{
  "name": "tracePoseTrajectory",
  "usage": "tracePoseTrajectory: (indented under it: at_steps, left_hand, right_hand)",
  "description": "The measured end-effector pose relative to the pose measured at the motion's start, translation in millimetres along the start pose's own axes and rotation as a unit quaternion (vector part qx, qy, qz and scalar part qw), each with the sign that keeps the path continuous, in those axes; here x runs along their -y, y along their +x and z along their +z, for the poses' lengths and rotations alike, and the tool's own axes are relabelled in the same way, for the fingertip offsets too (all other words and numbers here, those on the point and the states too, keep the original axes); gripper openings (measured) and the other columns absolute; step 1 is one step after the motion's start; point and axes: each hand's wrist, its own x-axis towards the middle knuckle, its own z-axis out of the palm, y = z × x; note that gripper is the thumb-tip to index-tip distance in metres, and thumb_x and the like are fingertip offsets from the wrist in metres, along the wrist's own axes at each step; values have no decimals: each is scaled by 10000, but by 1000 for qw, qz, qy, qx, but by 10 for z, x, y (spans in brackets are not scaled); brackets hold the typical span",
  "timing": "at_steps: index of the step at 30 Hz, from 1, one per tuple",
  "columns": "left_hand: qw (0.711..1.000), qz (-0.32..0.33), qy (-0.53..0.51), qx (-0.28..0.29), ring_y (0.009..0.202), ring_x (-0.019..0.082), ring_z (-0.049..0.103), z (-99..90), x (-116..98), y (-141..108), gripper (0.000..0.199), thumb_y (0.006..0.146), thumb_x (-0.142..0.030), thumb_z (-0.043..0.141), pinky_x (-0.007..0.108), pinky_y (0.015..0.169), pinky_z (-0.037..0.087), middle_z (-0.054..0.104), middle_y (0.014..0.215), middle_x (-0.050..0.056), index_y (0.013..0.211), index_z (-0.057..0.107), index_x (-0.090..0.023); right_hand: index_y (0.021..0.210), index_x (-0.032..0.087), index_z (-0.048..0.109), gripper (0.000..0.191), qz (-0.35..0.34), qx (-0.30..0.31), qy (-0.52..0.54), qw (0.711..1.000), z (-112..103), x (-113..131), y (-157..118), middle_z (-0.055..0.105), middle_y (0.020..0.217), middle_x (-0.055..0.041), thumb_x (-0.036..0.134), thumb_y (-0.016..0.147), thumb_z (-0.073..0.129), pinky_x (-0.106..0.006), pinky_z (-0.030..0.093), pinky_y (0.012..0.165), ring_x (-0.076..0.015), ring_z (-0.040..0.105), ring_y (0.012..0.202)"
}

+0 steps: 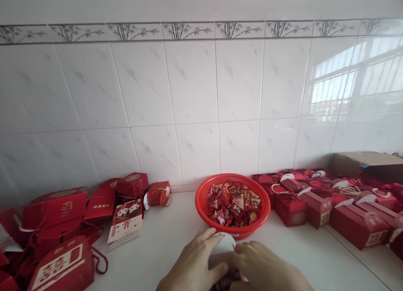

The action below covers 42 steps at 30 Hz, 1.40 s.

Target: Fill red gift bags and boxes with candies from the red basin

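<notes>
At the bottom middle of the head view, a small red gift box (pixel 225 281) with a pale rounded flap stands between my hands, mostly hidden by them. My left hand (pixel 195 261) holds its left side, fingers along the flap and thumb across the front. Curled in from the right, my right hand (pixel 264 268) grips the box's right edge; its fingertips are partly out of sight. Just beyond the hands is a red plastic basket (pixel 201 209) filled with wrapped candies (pixel 234 203), mostly in red wrappers.
Several filled-out red gift boxes (pixel 291 209) stand in rows at the right, with a cardboard carton (pixel 349 163) behind. To the left lie more red boxes (pixel 63 207), some flattened, and a panda-printed box (pixel 126 219). A white tiled wall (pixel 195 81) backs the white counter (pixel 166 226).
</notes>
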Motion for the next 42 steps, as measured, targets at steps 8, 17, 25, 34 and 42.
tracePoseTrajectory:
  at_steps: [8, 17, 25, 34, 42]
  left_hand:
    - [994, 76, 20, 74, 1421, 334, 358, 2, -86, -83, 558, 765, -455, 681, 467, 1168, 306, 496, 1489, 62, 1294, 608, -292]
    - [996, 59, 53, 39, 1460, 369, 248, 321, -218, -42, 677, 708, -314, 672, 480, 1188, 272, 391, 1532, 162, 1360, 553, -171]
    - [991, 47, 63, 108, 1515, 426, 59, 358, -108, 77, 1016, 719, -413, 744, 561, 1220, 161, 84, 1649, 228, 1560, 273, -90]
    - [974, 151, -14, 166, 1523, 320, 150, 30, 225, 32, 925, 827, -427, 679, 491, 1226, 219, 116, 1669, 55, 1588, 173, -289]
    - [982, 131, -30, 129, 1445, 336, 367, -365, -94, -145, 721, 770, -229, 653, 443, 1152, 362, 288, 1630, -9, 1456, 480, -369]
  right_hand:
    - [1050, 157, 670, 343, 49, 25, 4, 998, -184, 130, -125, 703, 1023, -106, 438, 853, 687, -308, 430, 728, -273, 660, 886]
    - [1294, 123, 564, 552, 87, 44, 2, 995, -59, 242, -262, 657, 1210, -174, 347, 808, 699, -357, 478, 851, -327, 657, 1029]
    - [1100, 153, 638, 315, 9, -25, -101, 994, 289, 26, -80, 724, 1067, -136, 245, 800, 661, -321, 515, 763, -296, 710, 897]
    - [1149, 179, 586, 309, -47, -56, -114, 991, 334, -195, -19, 729, 1033, -117, 253, 851, 622, -303, 472, 656, -281, 717, 801]
    - [1140, 217, 617, 226, -42, -7, -31, 999, -36, 98, -224, 697, 1145, -85, 276, 923, 589, -293, 488, 796, -245, 694, 928]
